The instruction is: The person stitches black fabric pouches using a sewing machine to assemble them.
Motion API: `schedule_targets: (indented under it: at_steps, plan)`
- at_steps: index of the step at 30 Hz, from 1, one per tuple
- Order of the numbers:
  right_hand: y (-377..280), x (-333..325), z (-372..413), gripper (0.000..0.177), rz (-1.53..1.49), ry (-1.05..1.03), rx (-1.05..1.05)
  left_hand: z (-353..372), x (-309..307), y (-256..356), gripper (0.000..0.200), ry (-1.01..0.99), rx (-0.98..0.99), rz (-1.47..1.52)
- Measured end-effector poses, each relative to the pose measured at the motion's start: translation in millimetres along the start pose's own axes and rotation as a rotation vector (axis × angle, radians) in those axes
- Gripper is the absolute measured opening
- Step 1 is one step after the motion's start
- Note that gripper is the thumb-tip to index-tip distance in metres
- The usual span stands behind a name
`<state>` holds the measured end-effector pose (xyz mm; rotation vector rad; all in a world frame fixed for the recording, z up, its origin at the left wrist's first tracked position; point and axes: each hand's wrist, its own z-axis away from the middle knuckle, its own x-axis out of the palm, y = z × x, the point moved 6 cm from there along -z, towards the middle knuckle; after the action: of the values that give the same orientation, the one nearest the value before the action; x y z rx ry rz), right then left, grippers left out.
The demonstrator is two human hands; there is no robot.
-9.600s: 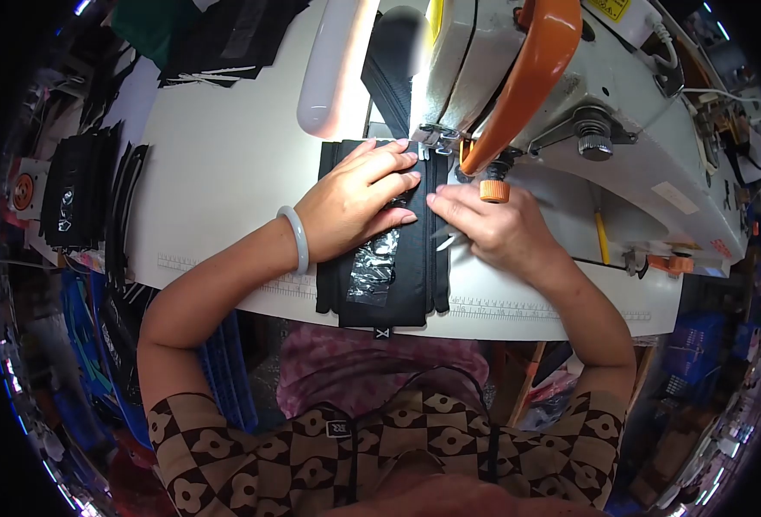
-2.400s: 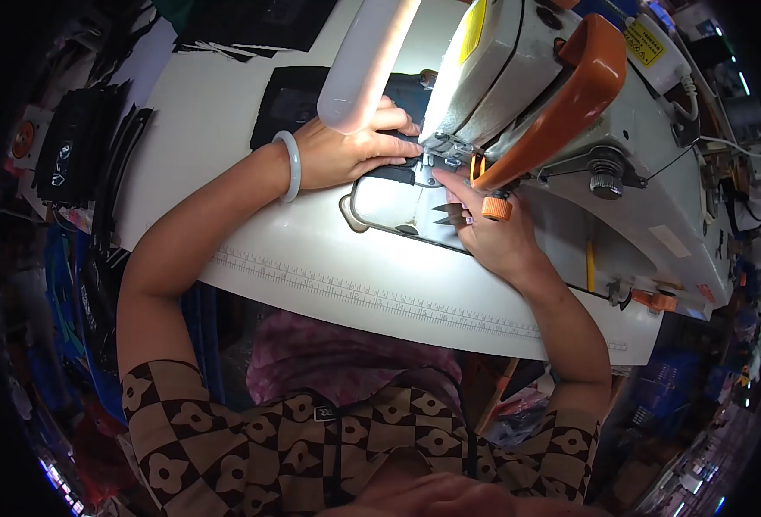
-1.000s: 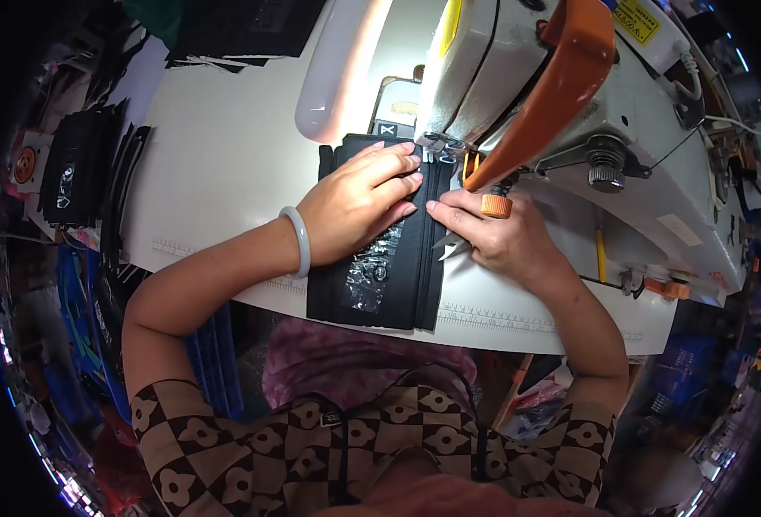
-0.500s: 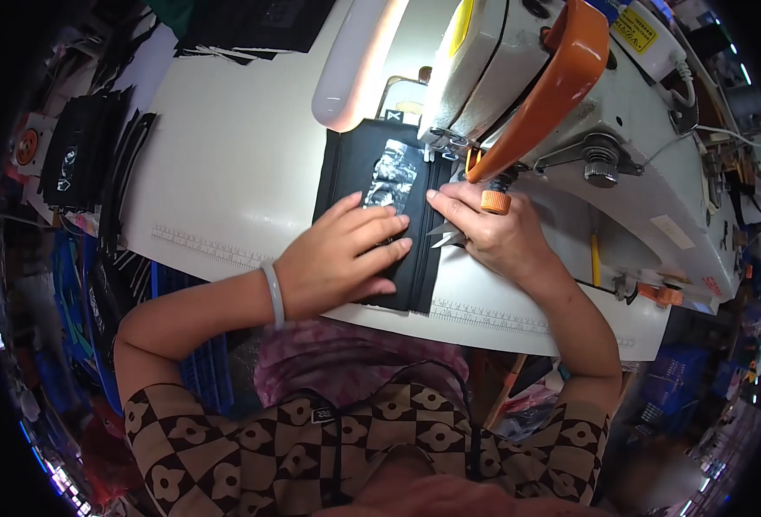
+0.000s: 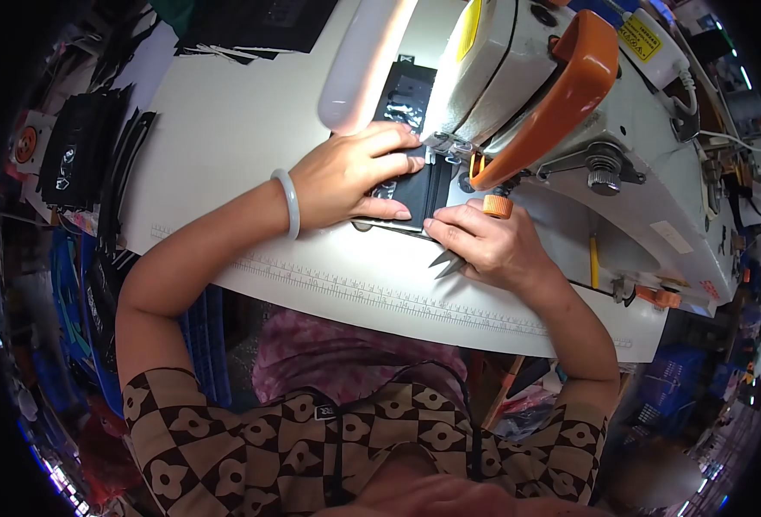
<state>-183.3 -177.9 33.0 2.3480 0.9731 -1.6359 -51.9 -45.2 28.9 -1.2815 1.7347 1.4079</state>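
Note:
A black fabric piece (image 5: 408,202) lies under the needle end of a sewing machine (image 5: 477,86), a raised band running along its right side. A shiny patch (image 5: 403,109) shows on its surface. My left hand (image 5: 346,172) rests on the fabric with fingers spread, wearing a pale bangle (image 5: 286,203). With its fingertips at the near right corner of the fabric, my right hand (image 5: 497,246) also holds thread snips (image 5: 447,263). Their pointed blades stick out below the fingers; the rest is hidden in the palm.
An orange lever (image 5: 561,103) and a white lamp (image 5: 365,69) hang close above the hands. Along the table's front edge runs a printed ruler (image 5: 355,293). Black pieces are stacked at the far left (image 5: 79,155) and at the back (image 5: 255,26).
The black fabric has slid away from me, beneath the machine. My left hand has moved up with it. My right hand now touches its near corner, still keeping the snips.

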Motion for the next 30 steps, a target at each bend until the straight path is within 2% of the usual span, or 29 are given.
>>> schedule_targets:
  at_steps: [6, 9, 10, 13, 17, 20, 22, 23, 24, 26, 27, 30]
  plan:
    - [17, 6, 3, 0.044, 0.154, 0.005, 0.093, -20, 0, -32, 0.054, -0.043, -0.039, -0.033]
    - [39, 25, 18, 0.060, 0.125, -0.148, 0.415, -33, -1, -51, 0.054, -0.051, -0.020, -0.051]
    - [38, 24, 16, 0.060, 0.126, -0.151, 0.412, -37, -2, -56, 0.054, -0.060, 0.002, -0.063]
    - [49, 23, 15, 0.071, 0.092, -0.254, 0.608, -44, 0, -65, 0.054, -0.088, 0.006, -0.086]
    - [47, 22, 16, 0.075, 0.184, -0.183, 0.537, -45, 0, -67, 0.054, -0.126, -0.031, -0.134]
    - [46, 20, 14, 0.073, 0.157, -0.212, 0.517, -38, -4, -56, 0.054, -0.114, -0.029, -0.168]
    - [48, 21, 16, 0.073, 0.139, -0.218, 0.517, -26, -15, -41, 0.051, -0.133, -0.238, -0.224]
    - [45, 19, 16, 0.073, 0.130, -0.156, 0.448, -18, -17, -34, 0.050, -0.144, -0.340, -0.254]
    - [43, 17, 15, 0.073, 0.123, -0.093, 0.381, -9, -12, -23, 0.050, -0.156, -0.332, -0.260]
    - [40, 15, 15, 0.074, 0.113, -0.019, 0.323, 10, -1, -6, 0.043, 0.004, -0.304, -0.048]
    - [40, 16, 13, 0.072, 0.102, -0.053, 0.332, 13, 4, -2, 0.043, -0.005, -0.298, -0.053]
    - [39, 15, 12, 0.069, 0.078, -0.127, 0.355, 9, 12, 20, 0.038, 0.161, -0.091, -0.030]
